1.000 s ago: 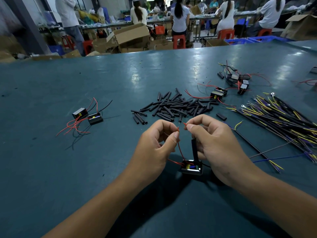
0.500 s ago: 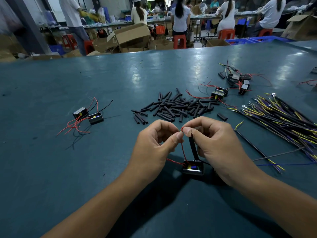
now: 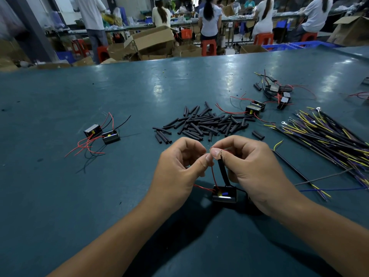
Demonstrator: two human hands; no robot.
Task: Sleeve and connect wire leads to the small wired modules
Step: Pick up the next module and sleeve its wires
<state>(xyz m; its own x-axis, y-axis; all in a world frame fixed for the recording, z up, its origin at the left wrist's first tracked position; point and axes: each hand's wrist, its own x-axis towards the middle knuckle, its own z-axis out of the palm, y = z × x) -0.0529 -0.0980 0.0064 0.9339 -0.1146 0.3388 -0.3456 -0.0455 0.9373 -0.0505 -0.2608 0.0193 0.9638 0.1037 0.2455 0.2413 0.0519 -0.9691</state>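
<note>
A small black module (image 3: 224, 194) lies on the teal table (image 3: 99, 196) between my wrists, with thin red leads rising from it. My left hand (image 3: 179, 168) pinches a red lead (image 3: 213, 174) near its tip between thumb and forefinger. My right hand (image 3: 249, 166) pinches the meeting wire ends and holds a black sleeve (image 3: 222, 170) that hangs down toward the module. The thumbs of both hands touch. The joint itself is hidden by my fingertips.
A pile of black sleeve pieces (image 3: 201, 122) lies just beyond my hands. Two modules with red leads (image 3: 101, 133) sit at the left. More modules (image 3: 267, 98) lie at the back right, and a bundle of yellow and purple wires (image 3: 327, 134) spreads on the right.
My hands have drawn closer together until the thumbs meet over the wire ends. The module has stayed on the table.
</note>
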